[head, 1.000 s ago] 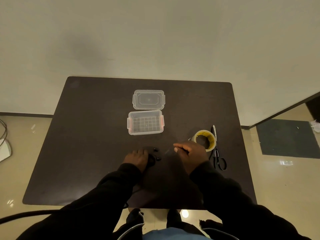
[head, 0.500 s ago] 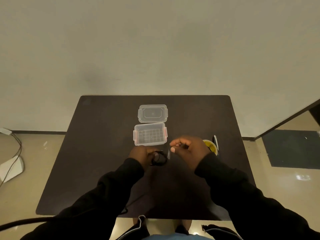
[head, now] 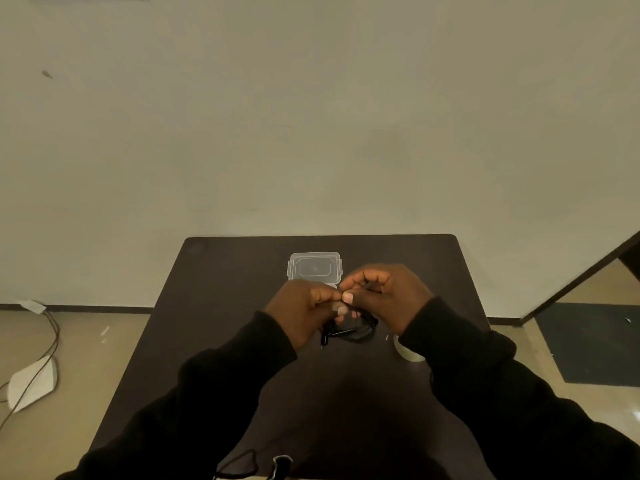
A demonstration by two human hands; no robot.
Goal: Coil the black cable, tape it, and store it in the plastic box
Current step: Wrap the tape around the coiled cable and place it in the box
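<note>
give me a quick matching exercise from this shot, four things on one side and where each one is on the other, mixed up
Things:
1. box lid
2. black cable
3. tape roll
4. white object with a cord

Places:
A. on the floor, left of the table
B. held coiled between the two hands
C. flat on the far part of the table, beyond the hands
D. on the table, partly hidden by the right sleeve

Pairs: 1-C, 2-B, 3-D, 4-A
</note>
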